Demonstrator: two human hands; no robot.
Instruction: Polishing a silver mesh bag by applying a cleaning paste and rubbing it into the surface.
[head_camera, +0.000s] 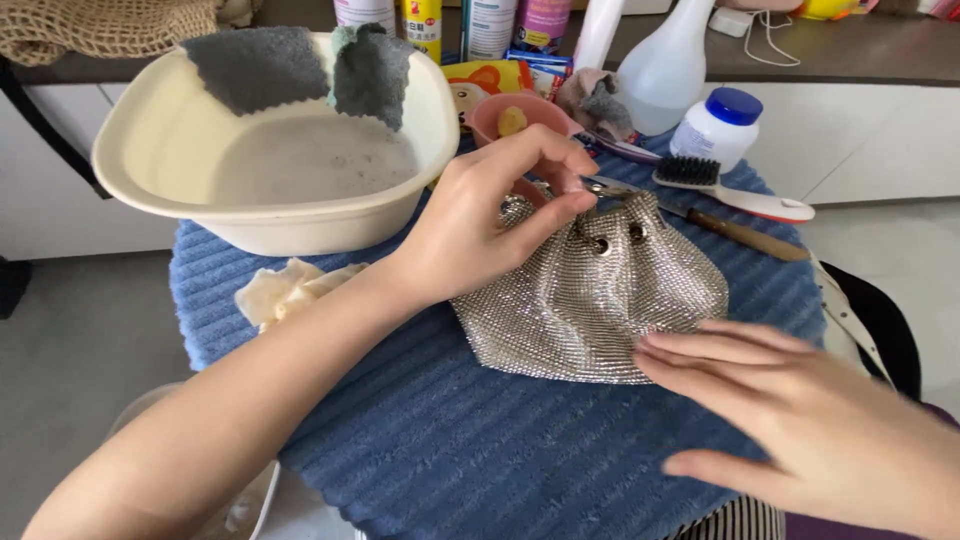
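A silver mesh pouch (590, 300) with metal eyelets lies on a blue ribbed towel (480, 440) that covers a small round table. My left hand (490, 215) pinches the pouch's top edge near the eyelets, thumb and fingers closed on the mesh. My right hand (790, 420) lies flat with its fingers together, the fingertips touching the pouch's lower right corner.
A cream basin (150, 150) of soapy water with two grey cloths over its rim stands at the back left. A crumpled cream cloth (285, 290) lies beside it. Behind the pouch are a pink bowl (490, 115), a white brush (735, 190), a wooden-handled tool (745, 237), a spray bottle (665, 70) and a white jar (720, 125).
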